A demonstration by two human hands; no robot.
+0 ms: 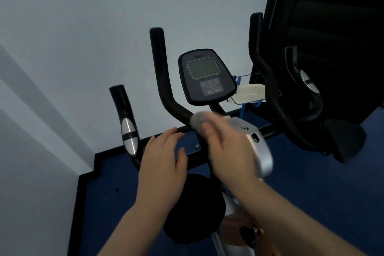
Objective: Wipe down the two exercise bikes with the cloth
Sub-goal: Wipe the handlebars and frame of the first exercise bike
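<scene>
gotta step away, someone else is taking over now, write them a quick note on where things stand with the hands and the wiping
Right hand holds the cloth against the handlebar of the near bike, below the console; it is motion-blurred.
Left hand is open, fingers at the crossbar, holding nothing.
Done: cannot tell which parts are already wiped.
Left: the remaining parts of this bike, saddle included, then the second bike; dark equipment at right may be it.

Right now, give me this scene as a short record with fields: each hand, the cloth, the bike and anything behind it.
left hand: open, fingers relaxed, by the handlebar crossbar
right hand: blurred, holds the cloth on the bar
cloth: pale, blurred, at the handlebar bend
console: dark, screen blank
behind: blue wire basket holding a white object
floor: blue
</scene>
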